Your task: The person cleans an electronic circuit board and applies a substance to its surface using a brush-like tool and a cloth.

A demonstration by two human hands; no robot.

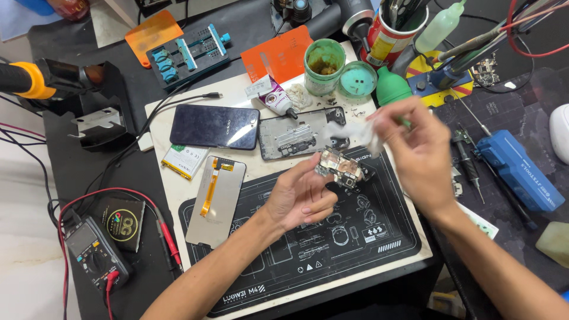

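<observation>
The left hand (299, 195) pinches a small phone circuit board (339, 167) by its edge, up in the air over the black work mat (332, 249). The right hand (415, 151) is closed on a white wipe (355, 131) and something thin and green that I cannot make out, and the wipe sits just above the board, close to the left fingertips. The board could slip, because only a few fingertips hold it and it hangs free; a hard rub from the wipe might push it out of the grip and it would drop onto the mat. The wipe looks soft and fluffy, so bits of it could catch on the tiny parts of the board and pull at them. Just past the right hand stand an open green pot (323, 64) of paste and its lid (357, 79), and a quick swing of that hand could knock them over. Past the left hand lie the open phone frame (296, 139) and a dark phone (214, 126), and beside the left wrist lies a screen panel (216, 200) with an orange ribbon; a falling board or a careless arm could scratch them on the worktop (172, 195).
</observation>
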